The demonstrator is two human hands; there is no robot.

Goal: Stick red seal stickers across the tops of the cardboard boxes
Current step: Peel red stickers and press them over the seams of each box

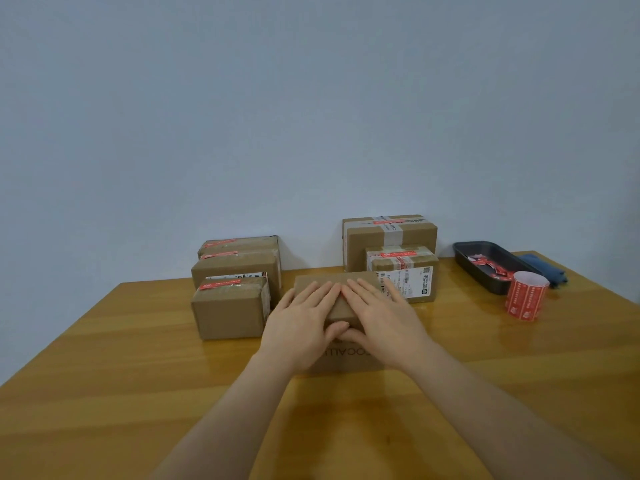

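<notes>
A plain cardboard box (323,281) sits in the middle of the wooden table (104,375), with printed letters on its front face. My left hand (304,317) and my right hand (381,317) lie flat on its top, fingertips meeting, thumbs curled over the front edge. No red sticker shows on this box; my hands hide most of its top. A roll of red seal stickers (526,295) stands at the right.
Three boxes with red stickers (228,308) stand in a row at the left. Two taped boxes (403,271) with red stickers stand behind at the right. A dark tray (485,252) holds red scraps, with a blue cloth (543,268) beside it. A wall rises behind.
</notes>
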